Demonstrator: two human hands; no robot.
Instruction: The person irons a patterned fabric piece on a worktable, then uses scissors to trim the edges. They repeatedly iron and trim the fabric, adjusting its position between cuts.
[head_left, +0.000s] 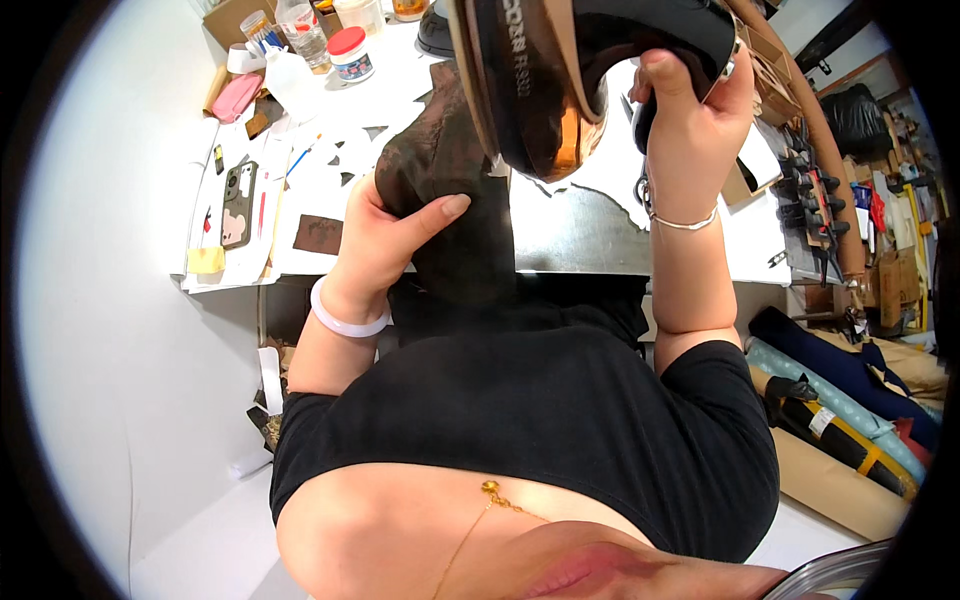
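My right hand (694, 127) grips the handle of a black and copper-coloured electric iron (525, 97), which bears writing and is raised above the table. The tip of the iron points towards me and its flat side faces left. My left hand (390, 232) holds a dark brown mottled piece of leather or fabric (472, 217), thumb on top and fingers hidden beneath. The piece spans from the table over its front edge, beside the iron. A grey metal plate (581, 232) lies on the table below the iron.
On the white table (397, 97) stand a red-lidded jar (351, 56) and bottles at the back left. A phone (239, 202), a thin blue brush (302, 155) and a dark brown scrap (318, 234) lie left. A tool rack (814, 195) stands right; material rolls (847, 405) lie below.
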